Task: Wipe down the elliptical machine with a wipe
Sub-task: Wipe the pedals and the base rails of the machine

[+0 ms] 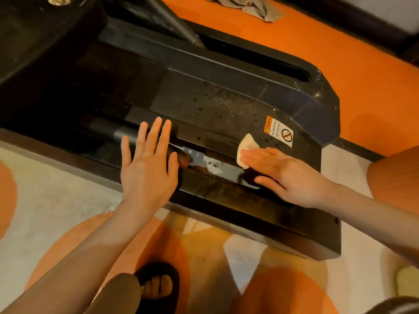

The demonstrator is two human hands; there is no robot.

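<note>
**Wipe pressed flat on the elliptical's rear shroud, beside the warning sticker**

Head view, the only one we have. Landmark: the warning sticker (278, 131) on the black rear cover of the elliptical machine (222, 103).

- Our right hand (283, 171) lies flat just below and left of the sticker, fingers straight and close together, pressing the wipe (246, 147) onto the plastic. Nothing is curled round it; the palm and fingers pin it down. One pale corner of the wipe shows past the fingertips, nearly touching the sticker's lower left edge.
- Our left hand (147, 164) is well to the left of the sticker, fingers straight and spread, over the edge of the rail slot (210, 164). Whether it bears on the cover or floats just above, we cannot tell. It holds nothing.
- Above and left of the sticker the cover looks speckled and dusty; left of it the slot shows pale smears and a shiny wet-looking patch.
- Far above the sticker, on the orange floor (340, 53), lies a crumpled grey cloth (247, 5). Well below it, a black sandal (158, 288) on a patterned rug (56, 211).

Handling, as we judge it: the wipe is thin, limp and probably damp, so it will bunch or slip out unless kept under flat fingers. The glossy cover looks rigid enough to take firm pressure. Best hold is a folded pad under the fingertips, thumb catching an edge. The slot edge may snag it.
</note>
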